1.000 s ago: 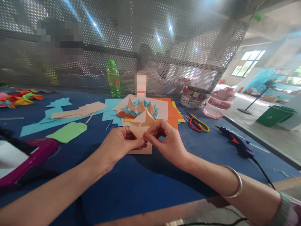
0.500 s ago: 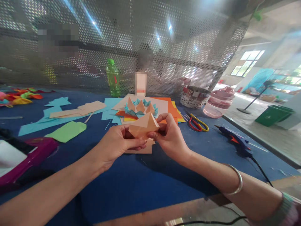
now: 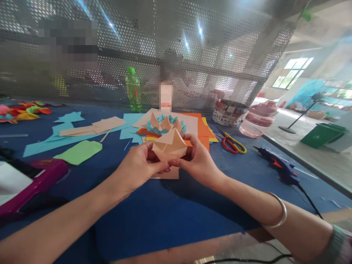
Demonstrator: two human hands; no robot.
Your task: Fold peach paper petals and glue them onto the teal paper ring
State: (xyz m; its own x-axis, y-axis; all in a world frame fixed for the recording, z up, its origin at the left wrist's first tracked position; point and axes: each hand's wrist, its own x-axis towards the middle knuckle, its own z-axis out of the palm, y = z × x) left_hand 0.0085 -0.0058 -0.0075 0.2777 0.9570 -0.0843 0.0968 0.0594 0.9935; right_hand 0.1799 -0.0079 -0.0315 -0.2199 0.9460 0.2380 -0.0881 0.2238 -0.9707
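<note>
A folded peach paper petal (image 3: pixel 169 145) is held up between my left hand (image 3: pixel 140 161) and my right hand (image 3: pixel 196 159). Both hands grip its sides, and its pointed top faces away from me. Just beyond it, a paper lotus (image 3: pixel 165 124) with peach and turquoise pointed petals sits on stacked peach, orange and yellow sheets (image 3: pixel 189 123). A flat peach sheet (image 3: pixel 167 174) lies on the table below my hands, partly hidden by them.
A blue-covered table (image 3: pixel 143 220) holds turquoise and green paper offcuts, red-and-yellow scissors (image 3: pixel 233 144), a blue glue gun (image 3: pixel 282 170), a woven paper basket (image 3: pixel 229 113), a pink jar (image 3: pixel 258 120) and a green bottle (image 3: pixel 133 90). A perforated metal screen (image 3: pixel 211 44) stands behind.
The peach petal has risen above the flat sheet and now looks fuller and more pointed. My hands have shifted from pinching its edges to holding it from both sides.
</note>
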